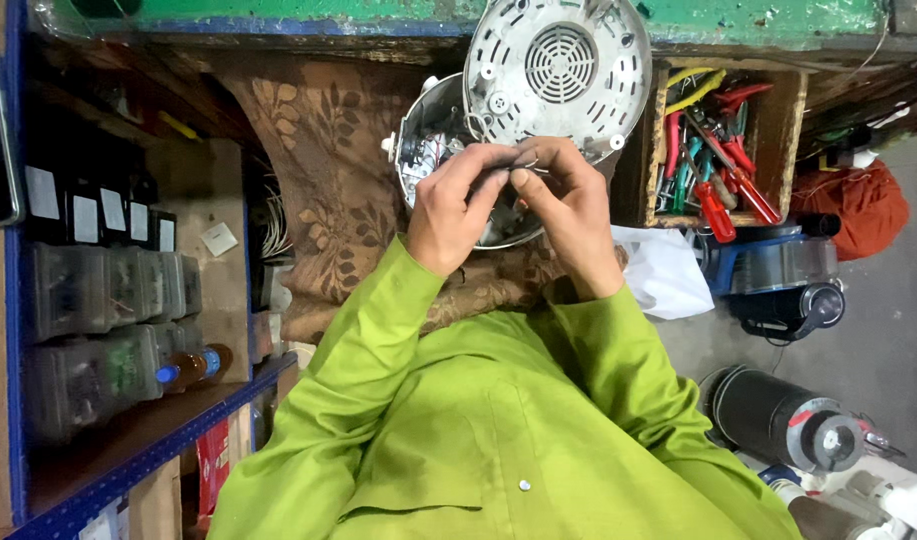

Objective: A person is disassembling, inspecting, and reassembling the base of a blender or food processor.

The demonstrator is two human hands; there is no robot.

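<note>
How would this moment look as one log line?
left hand + right hand: pinching small metal part | over opened appliance body | vented base cover tilted up

Small part between fingertips (513, 178) indistinct, metal pot (428, 140) interior mostly hidden

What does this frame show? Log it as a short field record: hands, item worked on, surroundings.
left hand: raised over the open appliance, fingers pinching a small metal part, too small to identify
right hand: meets the left, fingers on the same small part
appliance body: round metal shell, open, wiring visible inside
base plate: round grey vented cover, tilted up behind the hands
tool box: wooden, right of the hands, red-handled pliers and screwdrivers
cloth: brown leaf-patterned, under the appliance
</note>
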